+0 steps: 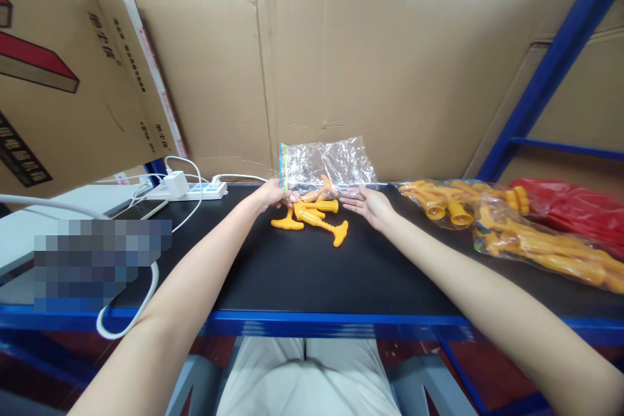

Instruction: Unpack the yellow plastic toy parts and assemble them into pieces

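Head view. Clear bag (326, 159) at the middle of the black tabletop (341, 279), toward the cardboard wall (370, 78), spread behind and partly over a cluster of loose yellow-orange pieces (312, 214). Left hand (273, 195) pinches the bag's near left corner. Right hand (370, 205) open, fingers extended leftward at the bag's near right edge; whether they bear on the film, cannot tell.

Step in hand, as I judge it: bringing bag and pieces together between the hands. Next move seems to call for a firm left pinch and the right fingers finding the film edge or a piece.

Bag's long axis runs left to right, coloured header strip (283, 162) at the left end; which end is open, unclear. Of the pieces, one slants toward the wearer's right, its T-shaped end (340, 234) nearest the body. Another's crossbar (286, 224) lies below the left hand. One piece appears behind or inside the film; cannot tell which.
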`<state>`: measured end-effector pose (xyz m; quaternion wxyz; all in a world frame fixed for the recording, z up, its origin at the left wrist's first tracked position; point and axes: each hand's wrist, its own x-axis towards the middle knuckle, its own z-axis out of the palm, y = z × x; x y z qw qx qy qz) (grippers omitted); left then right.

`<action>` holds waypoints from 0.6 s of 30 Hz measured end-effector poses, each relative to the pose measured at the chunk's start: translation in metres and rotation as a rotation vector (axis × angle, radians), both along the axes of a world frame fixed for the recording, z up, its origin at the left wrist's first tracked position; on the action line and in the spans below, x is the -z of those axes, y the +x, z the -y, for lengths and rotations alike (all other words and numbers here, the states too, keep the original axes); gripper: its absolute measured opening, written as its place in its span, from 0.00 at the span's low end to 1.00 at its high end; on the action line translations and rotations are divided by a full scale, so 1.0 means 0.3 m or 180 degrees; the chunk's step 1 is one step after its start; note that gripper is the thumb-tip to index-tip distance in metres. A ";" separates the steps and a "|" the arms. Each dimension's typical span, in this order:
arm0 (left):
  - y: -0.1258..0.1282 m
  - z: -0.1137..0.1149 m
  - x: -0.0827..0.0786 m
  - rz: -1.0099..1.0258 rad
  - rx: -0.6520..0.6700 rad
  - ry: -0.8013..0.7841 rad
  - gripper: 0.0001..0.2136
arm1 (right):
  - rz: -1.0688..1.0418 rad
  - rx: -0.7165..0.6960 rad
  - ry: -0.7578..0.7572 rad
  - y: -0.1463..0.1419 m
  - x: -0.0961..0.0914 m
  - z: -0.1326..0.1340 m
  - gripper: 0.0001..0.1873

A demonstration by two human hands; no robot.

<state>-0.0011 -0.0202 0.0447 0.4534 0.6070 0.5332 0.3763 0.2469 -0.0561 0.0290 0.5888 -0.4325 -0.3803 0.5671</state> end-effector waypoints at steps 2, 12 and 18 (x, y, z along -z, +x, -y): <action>-0.011 -0.001 -0.004 -0.0034 0.0016 -0.0016 0.06 | 0.0163 0.0011 0.0047 0.004 0.003 -0.005 0.14; 0.000 0.008 -0.021 0.0100 0.0047 0.0198 0.08 | 0.0262 0.0181 0.0473 0.019 0.005 -0.022 0.13; -0.008 0.012 -0.008 0.0339 0.0634 0.0386 0.11 | 0.0232 0.0186 0.0535 0.029 0.007 -0.015 0.13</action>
